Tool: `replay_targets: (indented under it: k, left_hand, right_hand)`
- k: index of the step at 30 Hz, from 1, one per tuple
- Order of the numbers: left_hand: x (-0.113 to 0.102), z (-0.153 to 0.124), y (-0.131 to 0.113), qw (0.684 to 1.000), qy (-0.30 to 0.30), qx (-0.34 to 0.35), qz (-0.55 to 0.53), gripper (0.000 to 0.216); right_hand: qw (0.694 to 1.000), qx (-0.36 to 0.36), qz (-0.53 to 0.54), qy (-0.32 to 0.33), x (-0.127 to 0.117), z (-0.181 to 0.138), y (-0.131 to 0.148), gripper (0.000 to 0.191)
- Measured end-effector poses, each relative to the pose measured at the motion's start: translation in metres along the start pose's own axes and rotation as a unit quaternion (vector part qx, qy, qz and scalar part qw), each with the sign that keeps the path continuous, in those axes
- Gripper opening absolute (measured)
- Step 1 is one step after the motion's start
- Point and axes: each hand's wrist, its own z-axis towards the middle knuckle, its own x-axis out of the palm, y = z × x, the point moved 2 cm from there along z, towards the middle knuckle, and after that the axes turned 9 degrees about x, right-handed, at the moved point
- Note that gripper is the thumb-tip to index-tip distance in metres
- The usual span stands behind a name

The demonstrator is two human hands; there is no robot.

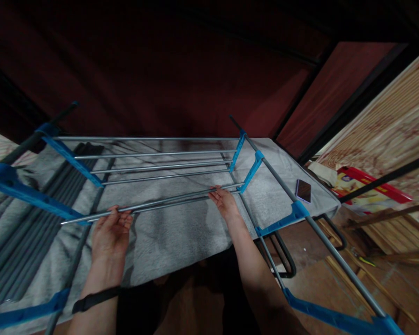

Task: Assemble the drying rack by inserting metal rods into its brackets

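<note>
A thin grey metal rod (167, 200) runs across the frame of a partly built rack with blue plastic brackets. Near its left end, my left hand (112, 228) grips it between thumb and fingers. Toward the other end my right hand (222, 200) pinches the same rod, close to a blue bracket (251, 173) on the right. The rod's left tip juts past the left blue bracket (45, 202). Just below it lies another rod, close alongside. Farther back, several rods (167, 166) span between the left and right brackets.
Grey fleece blanket (181, 242) covers the surface beneath the rack. A bundle of grey tubes (38, 251) lies at left. A phone (303, 190) rests at right, near a red and yellow box (366, 188). Wooden strips (349, 284) lie on the floor.
</note>
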Motion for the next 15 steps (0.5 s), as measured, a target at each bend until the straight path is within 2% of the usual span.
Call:
replay_targets:
  k: [3,9,15]
  left_hand:
    - [-0.0007,0.0007,0.0005,1.0,0.005,0.01,0.012,0.017]
    - [0.0029,-0.0017,-0.0007,1.0,-0.025,-0.013,-0.011,0.018]
    - [0.0014,0.0019,0.0037,1.0,-0.02,-0.008,-0.02,0.018]
  right_hand:
    - [1.0,0.002,-0.002,0.005,-0.0001,0.0004,0.0012,0.011]
    - [1.0,0.001,-0.001,0.009,-0.0004,-0.0004,0.0011,0.012]
    - [1.0,0.001,-0.001,-0.001,-0.0019,-0.0009,0.0017,0.012]
